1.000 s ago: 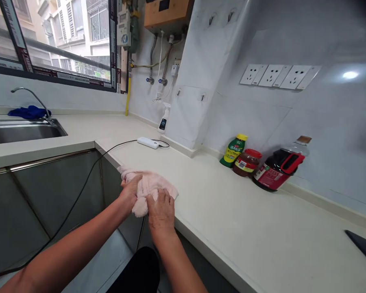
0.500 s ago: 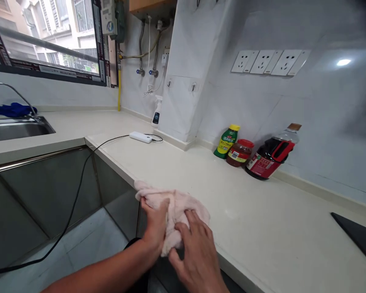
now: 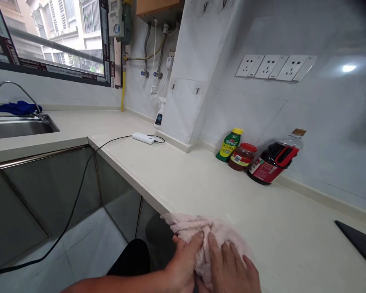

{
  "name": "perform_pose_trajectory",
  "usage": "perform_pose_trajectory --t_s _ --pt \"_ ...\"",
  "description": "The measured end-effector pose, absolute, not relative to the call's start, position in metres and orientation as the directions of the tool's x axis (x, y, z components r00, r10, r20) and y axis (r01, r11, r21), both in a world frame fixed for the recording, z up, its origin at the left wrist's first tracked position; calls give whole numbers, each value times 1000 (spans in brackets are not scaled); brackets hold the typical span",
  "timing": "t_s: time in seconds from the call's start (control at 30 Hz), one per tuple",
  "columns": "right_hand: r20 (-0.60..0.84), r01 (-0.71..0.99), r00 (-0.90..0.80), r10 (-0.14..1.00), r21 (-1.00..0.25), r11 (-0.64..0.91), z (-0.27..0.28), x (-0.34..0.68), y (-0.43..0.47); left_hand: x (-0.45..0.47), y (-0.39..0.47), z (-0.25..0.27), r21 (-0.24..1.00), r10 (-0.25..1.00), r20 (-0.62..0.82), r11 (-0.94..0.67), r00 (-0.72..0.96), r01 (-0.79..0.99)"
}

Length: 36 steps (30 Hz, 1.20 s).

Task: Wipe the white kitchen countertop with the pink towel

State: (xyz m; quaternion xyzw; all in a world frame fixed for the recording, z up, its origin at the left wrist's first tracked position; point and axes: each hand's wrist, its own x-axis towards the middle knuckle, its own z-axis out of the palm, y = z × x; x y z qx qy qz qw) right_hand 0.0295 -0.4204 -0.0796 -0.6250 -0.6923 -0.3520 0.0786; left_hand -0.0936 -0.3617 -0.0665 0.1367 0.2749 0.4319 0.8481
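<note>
A pale pink cloth (image 3: 228,234) lies bunched over the front edge of the cream countertop (image 3: 280,219). My left hand (image 3: 183,258) grips its near left side, the thumb on top and the other fingers partly hidden beneath the fabric. Pressed onto the folds from the right is my right hand (image 3: 233,266), its fingers bent over the cloth. Part of the cloth hangs below the edge between both hands.
Along the wall stand a green bottle with a yellow cap (image 3: 229,145), a red-lidded jar (image 3: 242,156) and a large dark sauce bottle (image 3: 273,158). A white device (image 3: 143,138) trails a black cable. Farther back are a spray bottle (image 3: 160,113) and a sink (image 3: 24,126). A black flat object (image 3: 358,244) lies right.
Both hands and the pink cloth have moved right and nearer along the counter's front edge. The right hand's fingers now lie farther over the cloth. The view has shifted slightly.
</note>
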Motion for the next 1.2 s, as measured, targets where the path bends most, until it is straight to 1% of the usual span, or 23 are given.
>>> perform_pose_trajectory --t_s 0.07,0.1,0.17,0.23,0.3,0.37,0.43,0.53,0.63,0.7,0.83,0.93,1.0,1.1,1.17,1.2 --pt "540 903 -161 826 419 -98 -74 6 -405 -108 -348 -63 478 788 -324 613 523 -629" --pt "557 898 -124 821 415 -146 -70 -7 -395 -116 -342 -61 493 782 -318 619 536 -611" --pt "619 902 -70 783 375 -216 -64 -30 -373 -131 -330 -60 523 765 -328 636 555 -568" --pt "668 919 -36 743 314 -237 -59 -52 -349 -145 -318 -61 533 747 -349 655 566 -536" --pt "703 944 -31 710 254 -211 -56 -71 -326 -159 -306 -64 535 752 -335 647 568 -543" --pt "727 960 -42 685 219 -173 -55 -87 -307 -173 -294 -66 563 788 -331 607 520 -561" --pt "739 966 -71 670 218 -139 -56 -96 -293 -187 -282 -66 623 809 -380 582 448 -523" --pt "743 963 -112 660 244 -110 -60 -97 -287 -203 -271 -64 675 788 -484 613 381 -410" --pt "750 966 -137 648 247 -82 -62 -85 -299 -208 -272 -63 665 770 -502 635 394 -392" --pt "754 969 -131 644 235 -78 -62 -73 -313 -205 -279 -65 649 747 -471 654 469 -390" --pt "761 977 -83 644 188 -96 -64 -41 -354 -181 -300 -74 603 629 -427 733 649 -314" --pt "756 980 -48 653 161 -114 -68 -9 -392 -151 -320 -81 576 527 -442 787 726 -221" --pt "749 976 -30 661 164 -143 -74 17 -420 -128 -335 -85 570 449 -444 809 775 -143" --pt "741 954 -3 671 204 -221 -88 65 -468 -92 -362 -89 592 309 -426 806 851 3" --pt "739 925 24 673 239 -296 -98 101 -504 -71 -381 -94 639 230 -423 761 876 109" --pt "747 906 40 663 252 -339 -103 120 -522 -64 -390 -96 676 215 -423 721 880 149"
